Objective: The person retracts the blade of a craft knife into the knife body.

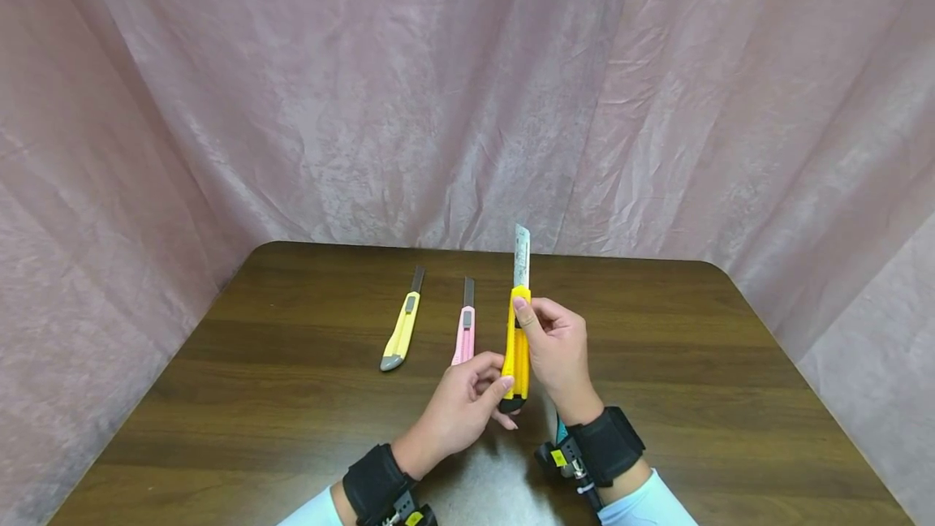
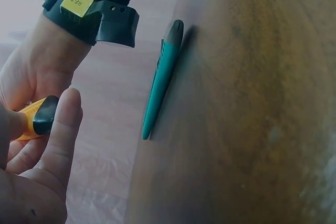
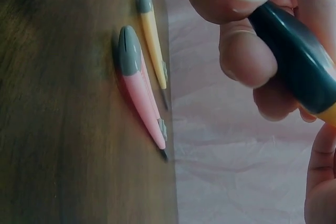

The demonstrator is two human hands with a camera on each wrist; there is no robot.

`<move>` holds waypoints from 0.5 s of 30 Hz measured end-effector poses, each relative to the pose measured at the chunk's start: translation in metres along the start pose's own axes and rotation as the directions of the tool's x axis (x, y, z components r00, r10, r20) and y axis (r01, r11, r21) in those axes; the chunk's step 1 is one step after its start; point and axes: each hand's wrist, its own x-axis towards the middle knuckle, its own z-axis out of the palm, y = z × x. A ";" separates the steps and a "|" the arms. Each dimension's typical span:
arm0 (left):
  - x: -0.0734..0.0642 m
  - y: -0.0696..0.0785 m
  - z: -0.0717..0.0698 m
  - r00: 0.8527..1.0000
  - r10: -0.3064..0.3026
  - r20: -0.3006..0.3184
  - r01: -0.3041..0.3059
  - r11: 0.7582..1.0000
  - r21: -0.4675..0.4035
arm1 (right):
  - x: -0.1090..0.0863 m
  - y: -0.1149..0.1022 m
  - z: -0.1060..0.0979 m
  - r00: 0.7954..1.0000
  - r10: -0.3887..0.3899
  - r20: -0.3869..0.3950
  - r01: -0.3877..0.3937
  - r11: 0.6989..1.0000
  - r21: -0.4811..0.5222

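Note:
A bright yellow box cutter (image 1: pixel 520 347) is held up over the table, its long silver blade (image 1: pixel 522 256) extended and pointing away. My right hand (image 1: pixel 562 347) grips the upper part of its handle from the right, thumb on the front near the blade end. At the lower end, my left hand (image 1: pixel 460 404) pinches the handle between thumb and fingers. The black end cap (image 3: pixel 296 59) shows close up in the right wrist view, beside the left fingers. Just beyond the left hand lies a pink box cutter (image 1: pixel 465 331), blade out, its lower end hidden in the head view.
A pale yellow box cutter (image 1: pixel 402 331) with a grey end lies left of the pink one, blade out. In the left wrist view a teal box cutter (image 2: pixel 163 80) rests on the brown wooden table (image 1: pixel 292 396). Pink curtains (image 1: pixel 409 104) hang behind the table.

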 end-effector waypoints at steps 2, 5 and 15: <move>-0.001 0.006 0.001 1.000 0.004 0.002 -0.004 1.000 -0.001 | 0.000 0.000 0.000 1.000 0.002 0.000 -0.002 1.000 0.000; -0.003 0.017 0.002 1.000 0.007 0.011 -0.007 1.000 -0.010 | 0.001 0.000 0.001 1.000 0.009 -0.008 -0.009 1.000 0.002; -0.003 0.030 0.003 1.000 0.001 -0.008 -0.001 1.000 0.003 | 0.006 -0.009 -0.002 0.999 0.034 -0.001 -0.034 0.998 -0.044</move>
